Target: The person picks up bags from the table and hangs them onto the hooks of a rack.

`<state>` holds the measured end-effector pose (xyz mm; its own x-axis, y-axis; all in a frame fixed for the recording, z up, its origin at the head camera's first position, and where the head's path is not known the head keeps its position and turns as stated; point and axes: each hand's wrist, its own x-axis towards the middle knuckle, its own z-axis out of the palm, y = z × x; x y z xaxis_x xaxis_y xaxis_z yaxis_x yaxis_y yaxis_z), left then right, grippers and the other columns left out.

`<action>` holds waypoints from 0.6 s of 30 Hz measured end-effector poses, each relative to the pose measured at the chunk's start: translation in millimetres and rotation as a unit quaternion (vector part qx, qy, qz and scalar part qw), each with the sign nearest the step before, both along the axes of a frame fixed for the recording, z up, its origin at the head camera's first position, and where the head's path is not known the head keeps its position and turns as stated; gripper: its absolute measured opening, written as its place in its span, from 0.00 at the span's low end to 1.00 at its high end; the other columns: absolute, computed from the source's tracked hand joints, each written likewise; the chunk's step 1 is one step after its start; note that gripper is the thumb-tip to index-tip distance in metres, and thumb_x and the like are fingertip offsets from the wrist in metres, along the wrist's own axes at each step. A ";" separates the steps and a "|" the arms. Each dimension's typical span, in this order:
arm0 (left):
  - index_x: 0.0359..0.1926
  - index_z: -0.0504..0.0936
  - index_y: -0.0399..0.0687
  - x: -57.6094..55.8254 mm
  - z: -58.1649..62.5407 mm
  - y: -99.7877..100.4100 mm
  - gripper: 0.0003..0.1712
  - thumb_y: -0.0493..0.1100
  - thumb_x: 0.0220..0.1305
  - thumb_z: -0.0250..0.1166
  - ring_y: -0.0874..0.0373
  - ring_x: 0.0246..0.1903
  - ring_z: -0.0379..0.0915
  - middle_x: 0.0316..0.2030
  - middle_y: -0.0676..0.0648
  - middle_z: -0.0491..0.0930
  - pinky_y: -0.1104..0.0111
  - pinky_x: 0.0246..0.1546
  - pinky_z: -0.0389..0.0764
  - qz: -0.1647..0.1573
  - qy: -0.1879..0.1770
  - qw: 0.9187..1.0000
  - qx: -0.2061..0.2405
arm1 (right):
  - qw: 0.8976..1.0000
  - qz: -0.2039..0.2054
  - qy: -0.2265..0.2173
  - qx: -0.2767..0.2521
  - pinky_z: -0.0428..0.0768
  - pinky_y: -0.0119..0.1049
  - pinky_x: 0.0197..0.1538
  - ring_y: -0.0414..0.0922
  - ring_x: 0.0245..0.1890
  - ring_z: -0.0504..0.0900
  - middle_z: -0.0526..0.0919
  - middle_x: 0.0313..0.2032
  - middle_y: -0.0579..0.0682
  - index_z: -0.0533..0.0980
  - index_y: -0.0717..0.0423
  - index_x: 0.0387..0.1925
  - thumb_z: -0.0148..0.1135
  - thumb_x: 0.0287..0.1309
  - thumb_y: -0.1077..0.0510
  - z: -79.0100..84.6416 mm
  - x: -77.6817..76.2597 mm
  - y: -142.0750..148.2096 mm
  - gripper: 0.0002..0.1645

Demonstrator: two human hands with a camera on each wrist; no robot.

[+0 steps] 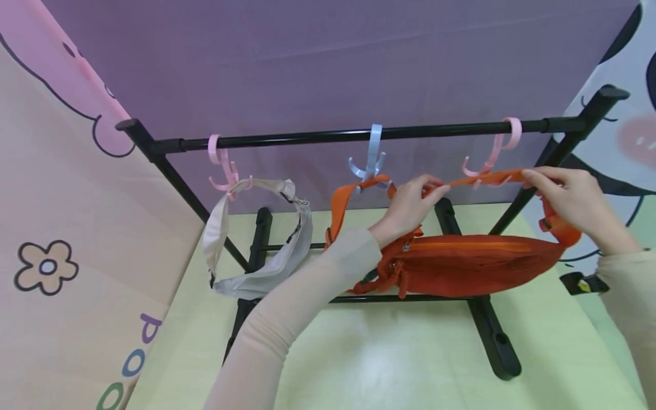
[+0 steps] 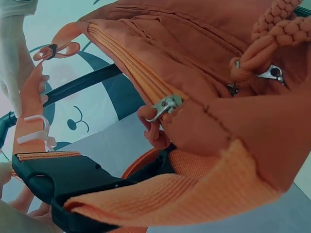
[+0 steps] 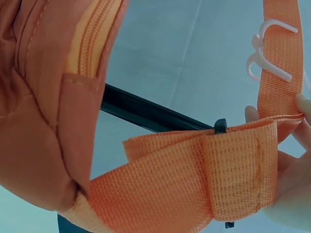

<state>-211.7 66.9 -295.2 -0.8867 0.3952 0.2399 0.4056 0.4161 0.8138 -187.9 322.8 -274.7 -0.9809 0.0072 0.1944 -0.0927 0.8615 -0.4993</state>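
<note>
An orange waist bag (image 1: 476, 265) hangs below the rail of a black rack, its webbing strap (image 3: 279, 58) looped upward. My left hand (image 1: 410, 208) pinches the strap between the blue hook (image 1: 373, 156) and the right pink hook (image 1: 496, 152). Beside those fingers, the left wrist view shows a black buckle (image 2: 53, 177) on the strap. Right of the pink hook, my right hand (image 1: 579, 199) pinches the other end of the stretched strap. This stretch lies across the pink hook's lower prongs. Another part of the orange strap loops over the blue hook.
A white waist bag (image 1: 292, 265) hangs from the left pink hook (image 1: 224, 162). The black rack's rail (image 1: 307, 138) runs across at the back, with feet (image 1: 494, 341) on a pale green surface. A purple backdrop (image 1: 328, 68) stands behind; a small black item (image 1: 584, 283) lies at right.
</note>
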 end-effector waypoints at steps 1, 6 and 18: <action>0.46 0.75 0.48 0.0 -0.5 0.0 0.17 0.51 0.62 0.53 0.63 0.26 0.67 0.34 0.54 0.76 0.77 0.25 0.67 -0.001 0.000 1.000 -0.001 | 1.000 0.003 -0.003 -0.003 0.58 0.39 0.20 0.48 0.14 0.61 0.62 0.15 0.55 0.73 0.63 0.44 0.40 0.61 0.39 2.3 2.3 -1.8 0.32; 0.46 0.75 0.48 -0.1 -3.6 -0.1 0.16 0.51 0.63 0.52 0.63 0.28 0.69 0.36 0.54 0.76 0.77 0.26 0.68 -0.014 -0.013 1.000 0.000 | 1.000 0.009 -0.011 0.003 0.58 0.39 0.20 0.47 0.14 0.60 0.61 0.16 0.55 0.72 0.64 0.45 0.39 0.61 0.39 4.3 4.6 -3.7 0.32; 0.47 0.72 0.46 2.3 -13.2 2.7 0.16 0.50 0.63 0.52 0.60 0.16 0.60 0.32 0.54 0.75 0.75 0.16 0.62 -0.036 -0.030 0.999 0.000 | 1.000 0.007 -0.020 0.008 0.60 0.38 0.18 0.50 0.14 0.62 0.62 0.17 0.55 0.72 0.54 0.49 0.39 0.57 0.32 -45.5 -32.7 39.9 0.35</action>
<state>-209.4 69.6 -308.3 -0.8689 0.4587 0.1863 0.3844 0.3878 0.8378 -220.6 362.7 -320.2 -0.9880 -0.0096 0.1543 -0.0849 0.8677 -0.4897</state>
